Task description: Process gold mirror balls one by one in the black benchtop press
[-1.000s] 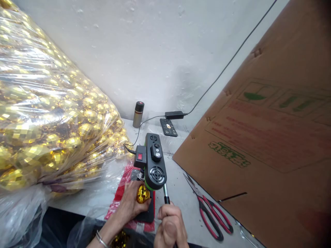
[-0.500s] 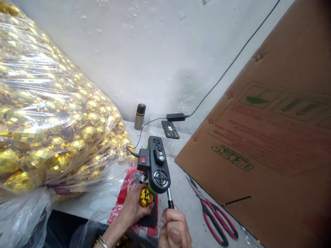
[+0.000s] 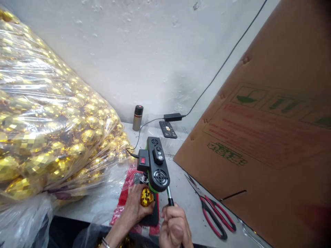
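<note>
White wall (image 3: pixel 116 51), carton (image 3: pixel 258 206) with illegible red-green print (image 3: pixel 240 127); hands (image 3: pixel 134 203) (image 3: pixel 176 225) around gold ball (image 3: pixel 147 197) (left) and lever (image 3: pixel 170 202) (right)

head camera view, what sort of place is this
Probably a small workshop or packing corner: there is a bulging clear bag of gold balls, a large cardboard box, and a small machine whose lever the right hand grips.

This looks like a small workshop or hand-assembly corner: a black bench machine (image 3: pixel 158 165) with a red switch stands at lower centre, large scissors (image 3: pixel 204 199) lie lower right, a bulging clear bag (image 3: pixel 54 100) of gold faceted balls (image 3: pixel 33 142) fills the left, and a printed cardboard carton (image 3: pixel 258 137) the right.
</note>
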Action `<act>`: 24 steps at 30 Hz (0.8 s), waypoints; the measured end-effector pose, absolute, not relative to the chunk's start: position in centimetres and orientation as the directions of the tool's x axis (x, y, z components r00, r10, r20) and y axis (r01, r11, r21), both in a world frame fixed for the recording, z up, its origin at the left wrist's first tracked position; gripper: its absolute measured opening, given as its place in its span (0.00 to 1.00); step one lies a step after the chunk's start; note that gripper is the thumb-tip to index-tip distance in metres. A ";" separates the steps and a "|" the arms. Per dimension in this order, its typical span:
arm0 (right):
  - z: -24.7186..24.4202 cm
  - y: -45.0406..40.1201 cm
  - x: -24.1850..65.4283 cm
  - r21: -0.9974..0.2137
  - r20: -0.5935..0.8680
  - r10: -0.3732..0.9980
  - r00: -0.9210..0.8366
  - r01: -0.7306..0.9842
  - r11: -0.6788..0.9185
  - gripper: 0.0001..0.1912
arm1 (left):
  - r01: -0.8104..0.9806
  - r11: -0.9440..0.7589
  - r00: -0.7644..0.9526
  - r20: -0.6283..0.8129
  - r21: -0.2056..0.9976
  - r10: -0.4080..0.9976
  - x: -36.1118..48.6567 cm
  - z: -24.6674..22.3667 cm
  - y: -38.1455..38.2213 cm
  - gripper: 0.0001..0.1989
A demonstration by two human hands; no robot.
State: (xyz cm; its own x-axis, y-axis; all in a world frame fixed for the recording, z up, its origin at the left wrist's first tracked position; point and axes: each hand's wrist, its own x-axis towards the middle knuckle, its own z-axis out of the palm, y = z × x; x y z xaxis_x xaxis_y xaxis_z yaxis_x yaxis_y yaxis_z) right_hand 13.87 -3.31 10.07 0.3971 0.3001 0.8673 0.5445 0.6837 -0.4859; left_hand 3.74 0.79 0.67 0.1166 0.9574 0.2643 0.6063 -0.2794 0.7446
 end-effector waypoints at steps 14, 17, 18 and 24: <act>6.3 -3.1 13.9 -0.442 0.895 0.306 0.323 0.556 0.704 0.20 | 0.558 -0.299 0.108 0.289 0.774 0.951 3.5 -0.4 1.0 0.20; 6.3 -3.3 15.1 -0.368 0.927 0.335 0.170 0.585 0.723 0.20 | 0.553 -0.284 0.117 0.265 0.783 0.957 3.5 0.0 1.2 0.21; 6.9 -3.5 15.3 -0.357 0.930 0.338 0.147 0.591 0.723 0.20 | 0.557 -0.277 0.115 0.257 0.783 0.960 3.5 0.1 1.2 0.21; 14.5 -4.8 15.2 -0.680 0.730 0.599 0.329 0.431 0.593 0.17 | 0.559 -0.254 0.131 0.219 0.789 0.967 2.3 0.7 -0.1 0.24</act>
State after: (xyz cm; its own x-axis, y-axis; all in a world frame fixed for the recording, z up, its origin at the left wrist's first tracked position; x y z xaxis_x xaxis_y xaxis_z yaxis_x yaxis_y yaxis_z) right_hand 15.18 -4.84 14.51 0.3287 0.5987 0.7304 0.4309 0.5931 -0.6801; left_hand 2.26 -0.14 0.66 0.1310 0.9670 0.2187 0.5594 -0.2542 0.7890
